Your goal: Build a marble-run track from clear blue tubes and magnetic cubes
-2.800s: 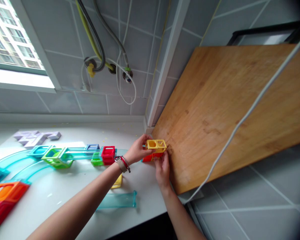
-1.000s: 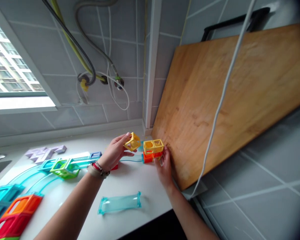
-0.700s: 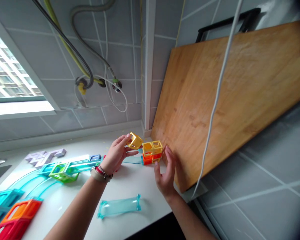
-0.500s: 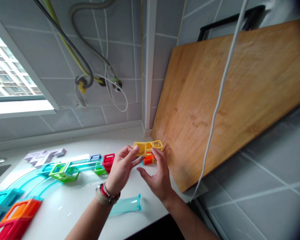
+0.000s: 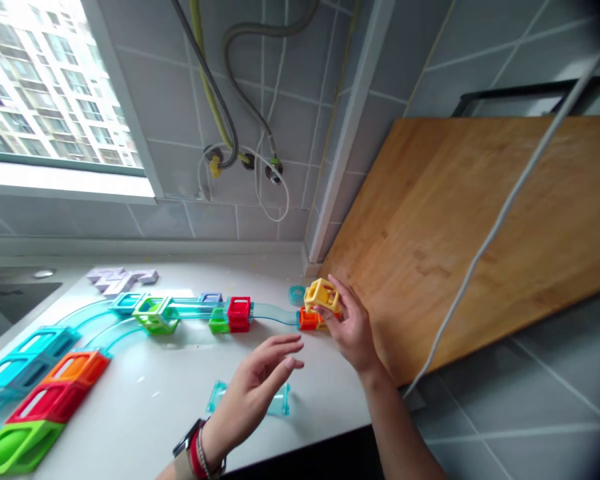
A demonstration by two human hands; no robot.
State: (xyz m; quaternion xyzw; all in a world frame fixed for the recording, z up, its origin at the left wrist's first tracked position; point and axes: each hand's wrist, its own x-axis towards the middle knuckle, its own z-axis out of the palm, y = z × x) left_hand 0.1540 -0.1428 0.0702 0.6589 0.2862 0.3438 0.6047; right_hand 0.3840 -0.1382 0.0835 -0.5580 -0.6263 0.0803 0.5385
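Observation:
My right hand point(image 5: 353, 327) grips a yellow see-through frame block point(image 5: 322, 295) between thumb and fingers. The block is over an orange block point(image 5: 309, 321) at the right end of a toy track; whether they touch, I cannot tell. Lower and to the left, my left hand point(image 5: 263, 380) holds nothing, its fingers stretched out and apart from the thumb. Behind that hand lies a clear teal track piece point(image 5: 281, 402), partly hidden. A curved teal track piece point(image 5: 275, 312) links the orange block to a red block point(image 5: 239, 313).
Track and coloured frame blocks point(image 5: 155, 313) run left along the white counter point(image 5: 145, 393). A teal ring-like piece point(image 5: 297, 295) and pale purple blocks point(image 5: 123, 279) lie near the wall. A wooden board point(image 5: 470, 233) leans at right, a white cable point(image 5: 480, 250) hanging before it.
The yellow piece has passed from both hands to my right hand alone, above the orange block. My left hand has let go and drawn down. The view has swung, shifting the scene rightward.

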